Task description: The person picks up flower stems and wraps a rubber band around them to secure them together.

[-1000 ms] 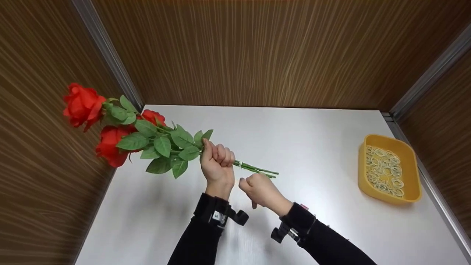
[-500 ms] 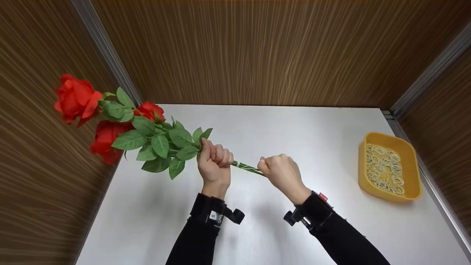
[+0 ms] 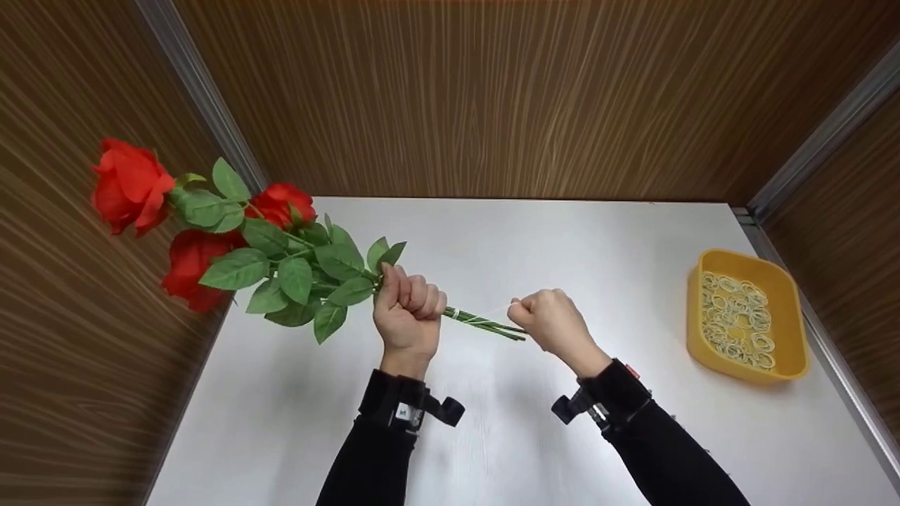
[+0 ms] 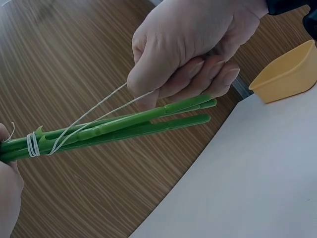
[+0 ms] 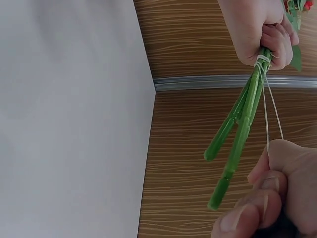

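My left hand (image 3: 408,316) grips a bunch of three red roses (image 3: 190,218) by their green stems (image 3: 485,324), held above the white table (image 3: 492,436). The blooms point up and left, the cut ends point right. A pale rubber band (image 4: 32,144) is wound around the stems (image 4: 124,126) just beside my left fist (image 5: 260,27). My right hand (image 3: 552,323) pinches a loop of that band (image 5: 271,111) and stretches it out past the stem ends (image 5: 233,153). The stretched strands (image 4: 94,116) run from the wound turns to my right fingers (image 4: 198,74).
A yellow tray (image 3: 791,295) holding several rubber bands (image 3: 735,320) sits at the table's right edge, also seen in the left wrist view (image 4: 287,74). Wood-grain walls (image 3: 492,98) enclose the table on three sides, with metal corner strips (image 3: 204,98).
My right hand rose from below the stems, took hold of the band, and has pulled it out to the right. The roses lifted slightly up and left.
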A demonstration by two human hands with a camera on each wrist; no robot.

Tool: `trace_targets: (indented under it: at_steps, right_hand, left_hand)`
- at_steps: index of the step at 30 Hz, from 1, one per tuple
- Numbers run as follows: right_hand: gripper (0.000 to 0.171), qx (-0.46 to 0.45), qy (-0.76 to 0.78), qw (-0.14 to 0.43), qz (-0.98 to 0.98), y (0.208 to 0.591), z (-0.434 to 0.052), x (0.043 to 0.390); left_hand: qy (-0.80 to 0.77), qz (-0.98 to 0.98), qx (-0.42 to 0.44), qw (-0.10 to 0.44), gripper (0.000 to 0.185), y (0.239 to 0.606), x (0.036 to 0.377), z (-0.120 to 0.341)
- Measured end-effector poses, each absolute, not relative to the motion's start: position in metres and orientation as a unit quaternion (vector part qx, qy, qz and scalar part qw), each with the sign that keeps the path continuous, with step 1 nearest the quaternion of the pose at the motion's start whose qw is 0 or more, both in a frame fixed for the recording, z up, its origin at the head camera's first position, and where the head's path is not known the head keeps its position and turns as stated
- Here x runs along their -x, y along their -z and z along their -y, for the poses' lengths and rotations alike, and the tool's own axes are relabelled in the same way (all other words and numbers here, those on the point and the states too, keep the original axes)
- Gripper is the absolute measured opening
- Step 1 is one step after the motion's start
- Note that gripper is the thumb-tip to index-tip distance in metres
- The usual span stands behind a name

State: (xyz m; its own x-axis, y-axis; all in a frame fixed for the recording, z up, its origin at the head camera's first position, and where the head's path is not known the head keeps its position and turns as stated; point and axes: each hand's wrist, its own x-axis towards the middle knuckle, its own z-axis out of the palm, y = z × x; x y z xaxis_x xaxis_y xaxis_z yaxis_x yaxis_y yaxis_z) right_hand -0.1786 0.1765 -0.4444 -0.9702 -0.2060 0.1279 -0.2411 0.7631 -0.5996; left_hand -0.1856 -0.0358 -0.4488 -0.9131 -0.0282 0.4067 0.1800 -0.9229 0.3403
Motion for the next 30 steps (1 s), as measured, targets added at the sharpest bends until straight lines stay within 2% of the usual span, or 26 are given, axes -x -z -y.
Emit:
trace_targets:
  at_steps: [13, 30]
  right_hand:
    - [0.053, -0.093, -0.385, -0.074, 0.915, 0.451, -0.184, 0.177]
    - [0.055, -0.074, -0.434, -0.126, 0.889, 0.462, -0.182, 0.176]
  left_hand:
    - [0.959, 0.175, 0.218, 0.051, 0.056, 0.439, 0.181, 0.028]
    - [0.966, 0.155, 0.201, 0.057, 0.058, 0.429, 0.176, 0.021]
